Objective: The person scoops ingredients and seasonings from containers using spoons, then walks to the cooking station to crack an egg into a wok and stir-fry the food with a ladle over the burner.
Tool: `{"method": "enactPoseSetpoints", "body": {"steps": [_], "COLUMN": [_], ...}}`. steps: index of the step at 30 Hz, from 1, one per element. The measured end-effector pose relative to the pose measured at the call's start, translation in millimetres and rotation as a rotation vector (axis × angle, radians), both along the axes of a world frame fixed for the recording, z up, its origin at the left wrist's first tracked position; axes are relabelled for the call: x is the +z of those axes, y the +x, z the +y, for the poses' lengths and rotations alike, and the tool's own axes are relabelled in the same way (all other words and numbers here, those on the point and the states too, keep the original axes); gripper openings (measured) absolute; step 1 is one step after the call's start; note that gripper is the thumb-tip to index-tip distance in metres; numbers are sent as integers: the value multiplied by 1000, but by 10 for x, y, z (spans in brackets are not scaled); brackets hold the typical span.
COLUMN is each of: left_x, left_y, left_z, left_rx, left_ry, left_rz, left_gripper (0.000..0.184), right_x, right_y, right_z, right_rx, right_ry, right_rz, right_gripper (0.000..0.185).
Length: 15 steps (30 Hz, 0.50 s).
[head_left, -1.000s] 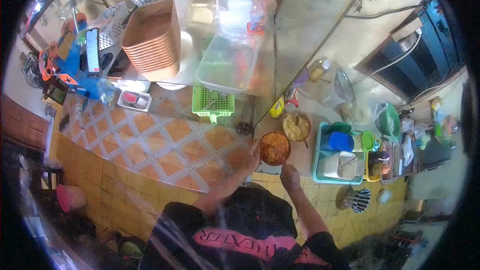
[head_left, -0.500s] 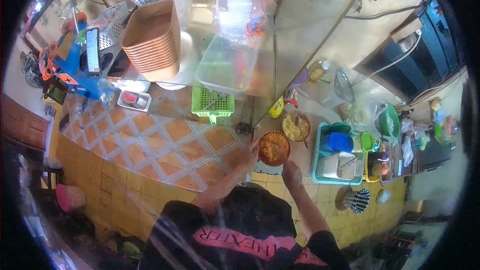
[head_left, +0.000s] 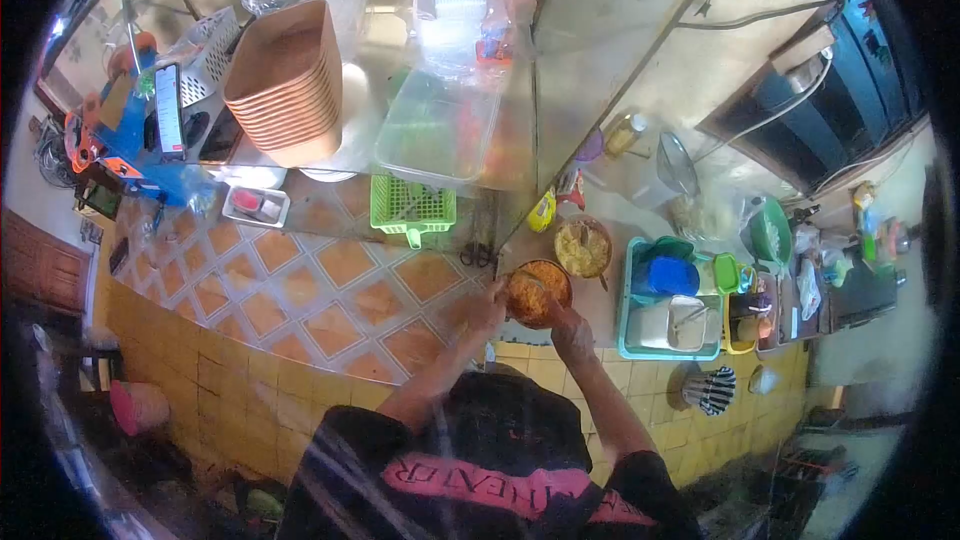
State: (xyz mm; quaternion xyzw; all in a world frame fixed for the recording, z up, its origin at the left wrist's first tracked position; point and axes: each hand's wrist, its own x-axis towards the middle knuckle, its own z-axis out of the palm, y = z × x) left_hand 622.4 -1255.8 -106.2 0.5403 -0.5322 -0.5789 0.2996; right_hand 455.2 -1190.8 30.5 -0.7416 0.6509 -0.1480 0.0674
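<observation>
A round bowl (head_left: 540, 293) of orange-red food stands on the counter in front of my body. My left hand (head_left: 487, 306) is closed on the bowl's left rim. At its lower right edge is my right hand (head_left: 572, 334), its fingers wrapped round the handle of a utensil whose far end lies in the food; the utensil is mostly hidden. Just beyond, to the right, a second bowl (head_left: 582, 246) holds pale yellow food with a spoon in it. A yellow packet (head_left: 542, 210) lies behind the bowls.
A turquoise tray (head_left: 625, 325) with containers is at the right, beside a green bowl (head_left: 769, 231). Left of the bowls, the tiled counter (head_left: 335, 318) carries a green basket (head_left: 412, 210) and a small white tray (head_left: 257, 207). Stacked brown containers (head_left: 285, 90) stand on a shelf above.
The view has shifted slightly, moving the surroundings left in the picture. My right hand has moved closer to the bowl's rim, and the utensil has moved through the food. My left hand still grips the bowl.
</observation>
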Motion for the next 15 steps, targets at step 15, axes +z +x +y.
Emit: {"method": "enactPoseSetpoints", "body": {"steps": [15], "left_x": [615], "left_y": [67], "left_z": [121], "left_rx": [64], "left_ry": [-155], "left_rz": [-66], "left_gripper": [48], "right_x": [-109], "right_y": [-335], "right_z": [179], "right_rx": [-83], "right_ry": [22], "right_rz": [-42], "right_gripper": [50]}}
